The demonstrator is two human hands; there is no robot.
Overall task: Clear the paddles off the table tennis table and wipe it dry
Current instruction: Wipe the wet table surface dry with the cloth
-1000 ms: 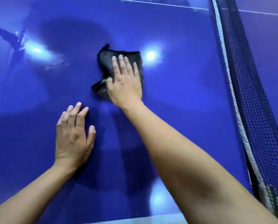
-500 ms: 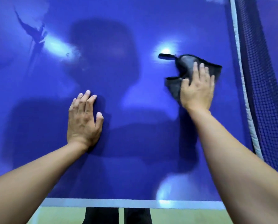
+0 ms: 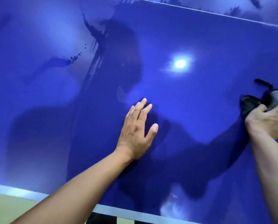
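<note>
The blue table tennis table [image 3: 191,97] fills the view, and no paddles show on it. My left hand [image 3: 137,131] lies flat on the surface near the middle, fingers straight and slightly spread. At the far right edge of the view, my right hand [image 3: 272,121] grips a dark crumpled cloth [image 3: 250,105] against the table, with fingers curled over it. Part of that hand and of the cloth is cut off by the frame.
Dark wet streaks and droplets [image 3: 65,60] mark the upper left of the table. A white line [image 3: 216,13] crosses the far side. The table's white near edge [image 3: 21,192] runs along the bottom, with yellow-green floor [image 3: 8,209] beyond it.
My right hand has swept the cloth from the middle of the table far to the right and now bunches it. My left hand stays flat on the table.
</note>
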